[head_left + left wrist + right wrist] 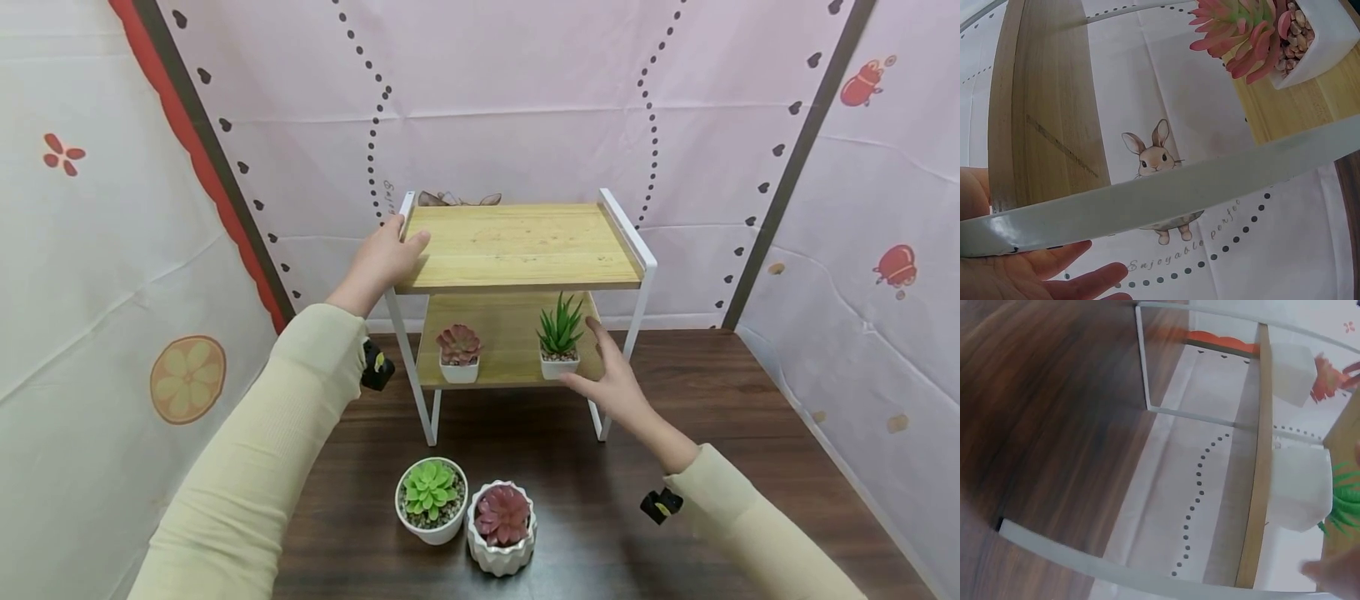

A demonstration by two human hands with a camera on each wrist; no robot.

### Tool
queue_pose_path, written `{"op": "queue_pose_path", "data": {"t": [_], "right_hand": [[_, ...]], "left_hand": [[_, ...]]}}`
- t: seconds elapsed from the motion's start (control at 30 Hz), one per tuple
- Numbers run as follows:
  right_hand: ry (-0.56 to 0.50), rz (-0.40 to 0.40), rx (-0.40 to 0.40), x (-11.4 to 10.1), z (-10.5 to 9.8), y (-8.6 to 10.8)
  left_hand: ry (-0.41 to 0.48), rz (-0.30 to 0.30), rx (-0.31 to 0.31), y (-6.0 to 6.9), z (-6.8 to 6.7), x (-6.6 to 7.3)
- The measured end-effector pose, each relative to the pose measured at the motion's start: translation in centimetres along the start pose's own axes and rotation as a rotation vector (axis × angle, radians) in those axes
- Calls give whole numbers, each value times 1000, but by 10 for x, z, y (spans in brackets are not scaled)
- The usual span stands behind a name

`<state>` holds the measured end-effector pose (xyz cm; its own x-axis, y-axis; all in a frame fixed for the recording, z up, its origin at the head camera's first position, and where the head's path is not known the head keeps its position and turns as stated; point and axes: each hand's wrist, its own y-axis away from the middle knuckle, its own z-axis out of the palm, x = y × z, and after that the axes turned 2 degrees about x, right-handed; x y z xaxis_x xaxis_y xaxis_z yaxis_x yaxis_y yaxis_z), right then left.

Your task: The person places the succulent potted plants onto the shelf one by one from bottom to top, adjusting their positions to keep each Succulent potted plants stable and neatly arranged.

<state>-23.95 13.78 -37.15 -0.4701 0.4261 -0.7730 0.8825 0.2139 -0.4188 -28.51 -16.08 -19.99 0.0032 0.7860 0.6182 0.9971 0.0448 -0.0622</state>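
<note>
A two-tier shelf (517,250) with wooden boards and a white metal frame stands on the dark table. My left hand (382,258) grips its upper left side rail, thumb over the top board and fingers outside the rail (1147,200). On the lower board sit a reddish succulent in a white square pot (459,371) and, to its right, a spiky green plant in a similar white pot (559,367). Just right of the green plant is my right hand (615,383), thumb and fingers spread apart, holding nothing. Its thumb looks blurred in the right wrist view.
In front of the shelf, a green succulent in a round white pot (431,504) stands beside a dark red succulent in a ribbed white pot (501,537). Printed cloth (510,83) hangs behind and at both sides. Dark wooden tabletop (712,408) extends to the right.
</note>
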Motion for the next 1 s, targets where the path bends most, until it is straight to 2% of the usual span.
{"op": "queue_pose_path", "data": {"t": [0.07,0.13,0.2,0.27,0.33,0.43,0.5,0.57,0.67,0.8,0.9,1.0], "right_hand": [[31,-128,91,0,2,9],[31,-279,143,1,6,18],[13,-401,128,4,11,28],[-18,-454,26,8,19,40],[-42,-427,-125,15,28,52],[-68,-322,-351,28,44,74],[-89,-259,-463,36,53,87],[-104,-224,-536,43,61,98],[-133,-193,-604,47,71,109],[-118,-150,-645,47,82,118],[-96,-112,-641,44,90,122],[-113,-113,-598,43,96,123]], "left_hand": [[-2,2,-1,0,0,0],[-5,5,-1,0,0,0],[-7,6,3,0,0,0],[-4,7,6,0,0,0],[0,7,8,1,0,-1],[-1,2,3,1,-1,0],[-4,-2,0,1,0,0],[-10,-4,-3,1,0,1],[-14,2,2,1,0,1],[-21,8,10,1,0,1],[-25,5,12,1,0,1],[-25,0,12,1,0,2]]}}
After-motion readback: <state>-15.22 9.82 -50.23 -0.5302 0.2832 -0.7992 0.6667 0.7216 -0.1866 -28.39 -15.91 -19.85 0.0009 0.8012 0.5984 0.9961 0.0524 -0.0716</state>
